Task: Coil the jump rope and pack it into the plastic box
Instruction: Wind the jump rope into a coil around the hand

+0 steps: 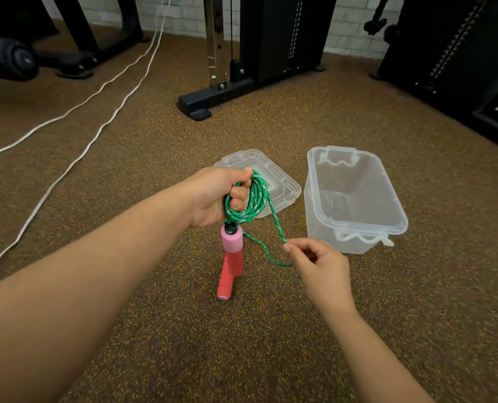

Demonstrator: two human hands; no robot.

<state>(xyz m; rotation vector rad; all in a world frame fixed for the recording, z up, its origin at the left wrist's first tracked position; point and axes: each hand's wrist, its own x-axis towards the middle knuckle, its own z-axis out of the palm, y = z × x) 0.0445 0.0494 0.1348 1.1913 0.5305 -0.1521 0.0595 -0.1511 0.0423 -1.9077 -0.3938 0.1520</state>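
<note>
My left hand (212, 196) grips several coiled loops of the green jump rope (252, 199) above the floor. Two pink handles hang below that fist: a light pink one (231, 238) and a darker pink-red one (230, 274) pointing down. A loose strand of rope (276, 225) runs from the coil down to my right hand (317, 263), which pinches it between thumb and fingers. The clear plastic box (355, 199) stands open on the floor to the right of both hands. Its clear lid (271, 175) lies flat behind the coil.
Speckled brown rubber floor all around. Two white cables (76, 123) cross the floor at left. A black weight-machine base (212, 97) stands behind the lid, and more black gym equipment (460, 68) fills the back right; a padded roller (6, 56) sits at the far left.
</note>
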